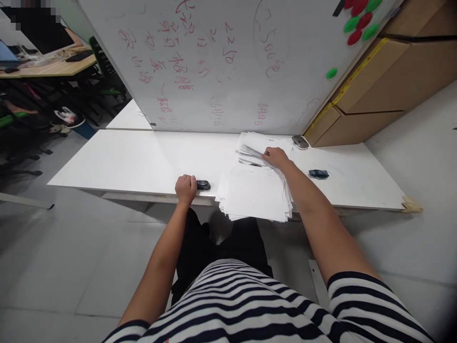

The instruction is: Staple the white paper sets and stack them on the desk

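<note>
My left hand (185, 187) is closed into a fist around a small black stapler-like device (203, 185) near the front edge of the white table (135, 162). My right hand (275, 156) reaches forward and pinches a few sheets of the far paper pile (255, 145), which lies against the whiteboard. A bigger stack of white paper (255, 195) sits in front of me and overhangs the table's front edge, under my right forearm.
A whiteboard (228, 62) with red writing and coloured magnets stands along the table's back edge. A grey mouse-like object (300, 141) and a small dark blue item (318, 174) lie at the right. Cardboard boxes (378, 95) stand behind on the right, desks and chairs far left.
</note>
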### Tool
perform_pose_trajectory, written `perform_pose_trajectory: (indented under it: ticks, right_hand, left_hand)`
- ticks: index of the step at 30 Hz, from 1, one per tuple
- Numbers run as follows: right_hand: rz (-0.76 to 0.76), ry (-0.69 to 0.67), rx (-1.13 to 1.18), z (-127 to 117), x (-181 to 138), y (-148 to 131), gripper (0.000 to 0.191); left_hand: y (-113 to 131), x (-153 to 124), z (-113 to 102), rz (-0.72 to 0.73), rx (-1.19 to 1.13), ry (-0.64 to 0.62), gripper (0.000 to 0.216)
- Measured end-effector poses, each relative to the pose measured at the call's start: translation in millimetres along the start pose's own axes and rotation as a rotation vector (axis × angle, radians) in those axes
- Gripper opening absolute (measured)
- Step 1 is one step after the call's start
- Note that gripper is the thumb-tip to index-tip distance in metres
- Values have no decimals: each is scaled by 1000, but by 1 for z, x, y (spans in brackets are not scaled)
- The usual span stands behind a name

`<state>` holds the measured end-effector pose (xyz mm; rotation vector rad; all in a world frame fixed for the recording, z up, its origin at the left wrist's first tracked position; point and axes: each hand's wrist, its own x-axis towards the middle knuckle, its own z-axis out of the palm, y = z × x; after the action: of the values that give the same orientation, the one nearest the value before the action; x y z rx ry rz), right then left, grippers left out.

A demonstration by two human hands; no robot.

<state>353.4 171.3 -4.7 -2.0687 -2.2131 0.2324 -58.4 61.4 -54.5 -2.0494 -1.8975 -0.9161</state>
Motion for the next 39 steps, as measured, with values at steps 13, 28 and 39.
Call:
perform_pose_trajectory:
  ticks: [13,28,39]
  right_hand:
    - [5,-84,-196,1,-3,-29,30]
    - [122,425,17,-53,-93,-71,36]
    - [-123,859,606,-46,-231,-130,31]
  left_hand:
    - [1,0,1,-25,-12,-27,35]
    - [149,42,-63,-91,-783,-109,39]
    - [245,11,-118,-215,-1341,-512,42]
